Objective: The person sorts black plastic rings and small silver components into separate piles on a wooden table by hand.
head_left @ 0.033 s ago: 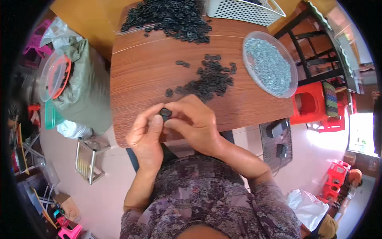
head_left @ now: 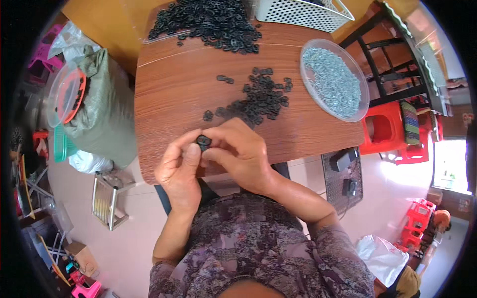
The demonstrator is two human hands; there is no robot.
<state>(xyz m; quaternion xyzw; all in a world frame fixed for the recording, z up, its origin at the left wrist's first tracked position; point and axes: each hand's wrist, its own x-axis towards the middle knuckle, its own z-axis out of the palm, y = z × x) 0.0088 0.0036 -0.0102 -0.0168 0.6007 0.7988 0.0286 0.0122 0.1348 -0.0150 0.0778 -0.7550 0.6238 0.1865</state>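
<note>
Head view: over the near edge of the brown table, our left hand and right hand both pinch one small black piece. We think it isn't done, but fingers hide part of it. Lots more lie loose: a small heap mid-table, a big heap at the table's far left. We can't tell which are finished. A round tub sits at the table's right edge. Wood shows along the table's left side, so there we have room to slide.
</note>
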